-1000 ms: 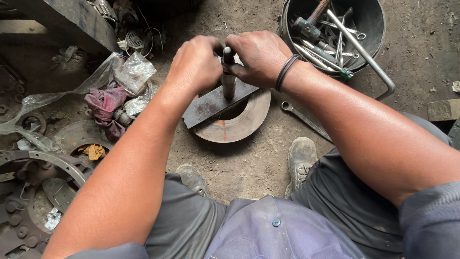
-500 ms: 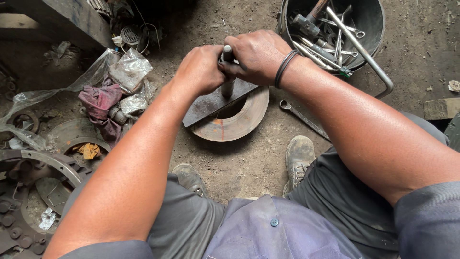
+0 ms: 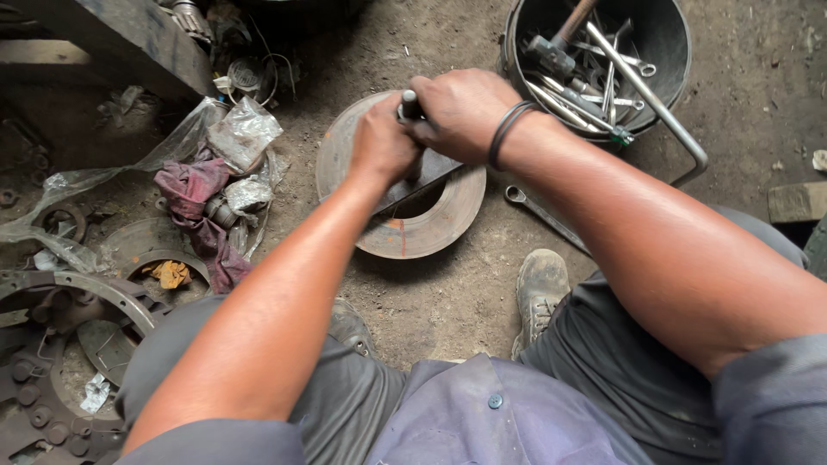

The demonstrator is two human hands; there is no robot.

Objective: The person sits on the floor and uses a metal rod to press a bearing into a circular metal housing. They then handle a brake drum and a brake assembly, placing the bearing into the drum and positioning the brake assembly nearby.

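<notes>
Two hands, left hand point(image 3: 379, 142) and right hand point(image 3: 461, 112), close together around an upright dark tool handle point(image 3: 408, 105) over a flat bar point(image 3: 431, 176) lying across a rusty brake disc point(image 3: 405, 228) on the dirt floor point(image 3: 448, 293). Judged heavy, rigid, gritty; grip its outer rim. Left: crumpled clear plastic bags point(image 3: 241, 133). Beyond: black bucket point(image 3: 672, 52) of wrenches.

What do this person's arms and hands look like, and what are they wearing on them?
Both hands are bare, with no gloves. The left hand has nothing on its wrist; the right hand has a thin dark band looped around its wrist. The forearms are uncovered, and grey-blue sleeves of a work shirt begin only near the elbows. No rings or watch show.
</notes>
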